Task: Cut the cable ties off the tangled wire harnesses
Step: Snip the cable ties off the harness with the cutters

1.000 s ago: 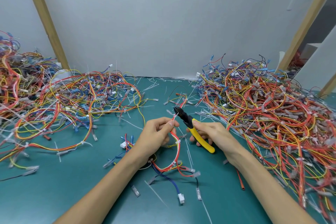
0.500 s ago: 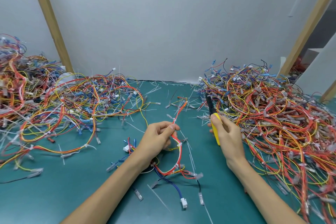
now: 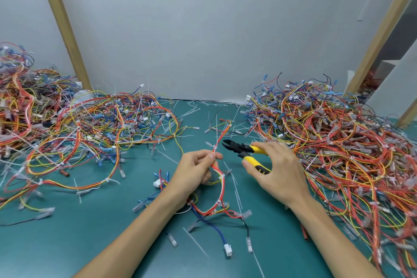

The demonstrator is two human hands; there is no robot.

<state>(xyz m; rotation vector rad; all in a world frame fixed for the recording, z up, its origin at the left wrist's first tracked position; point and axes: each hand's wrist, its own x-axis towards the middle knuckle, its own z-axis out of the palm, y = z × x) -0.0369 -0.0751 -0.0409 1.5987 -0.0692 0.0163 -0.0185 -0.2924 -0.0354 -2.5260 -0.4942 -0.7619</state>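
Harness [image 3: 222, 178] is pinched in left hand [image 3: 194, 171], cable tie [image 3: 214, 148] just above the pinch; right hand [image 3: 277, 174] grips cutters [image 3: 244, 152] beside it.

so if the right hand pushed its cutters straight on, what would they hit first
Most likely the wire bundle the left hand pinches, right by its white cable tie; the cutters have their tips just beside it, though depth is unclear.

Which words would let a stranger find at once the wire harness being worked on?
On the green mat, look between the left heap and the right heap. The harness lies there apart, a red-orange-yellow bundle. Only this one is pinched by the left hand, cutters aimed at it.
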